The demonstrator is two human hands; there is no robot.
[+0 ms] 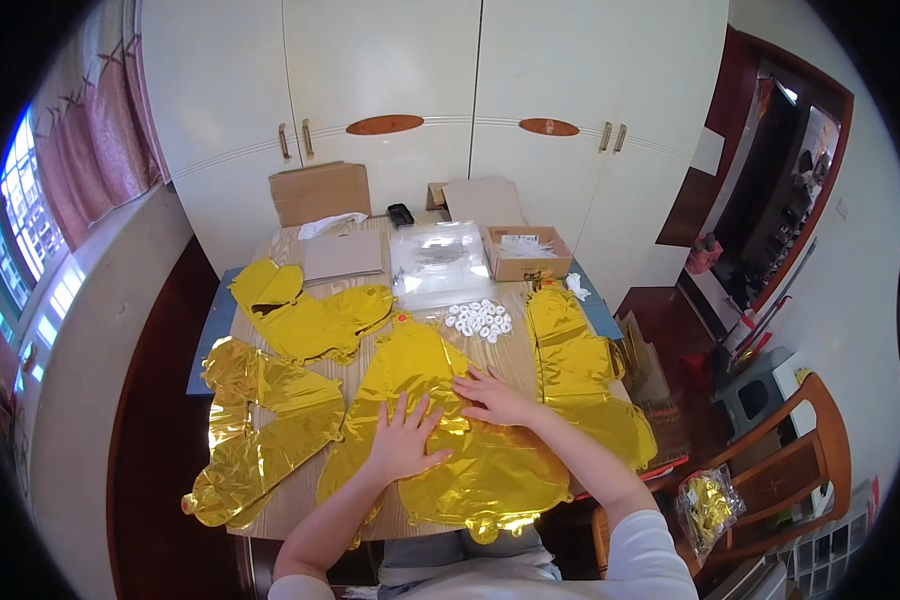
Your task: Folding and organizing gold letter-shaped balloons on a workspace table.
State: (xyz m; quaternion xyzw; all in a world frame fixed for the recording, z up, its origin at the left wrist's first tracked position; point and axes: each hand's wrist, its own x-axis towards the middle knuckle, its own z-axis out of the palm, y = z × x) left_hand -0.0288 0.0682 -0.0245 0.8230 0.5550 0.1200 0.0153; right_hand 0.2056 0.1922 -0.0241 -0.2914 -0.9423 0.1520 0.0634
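Observation:
A large flat gold foil balloon (500,470) lies across the near middle of the table, part of it hanging toward my lap. My left hand (406,441) rests on its foil with the fingers spread. Farther up and to the right, my right hand (492,397) presses flat on the same balloon, fingers apart. Neither hand grips anything. More flat gold foil balloons lie around it: one at the near left (270,425), one at the far left (315,315), and a stack or single piece along the right side (575,370); I cannot tell which.
Several small white rings (479,320) lie beyond the balloon. Behind them sit clear plastic bags (440,265), a cardboard box (527,266) with packets, and a grey-brown flat board (342,257). A wooden chair (790,470) holding a bag of gold foil (710,508) stands at right.

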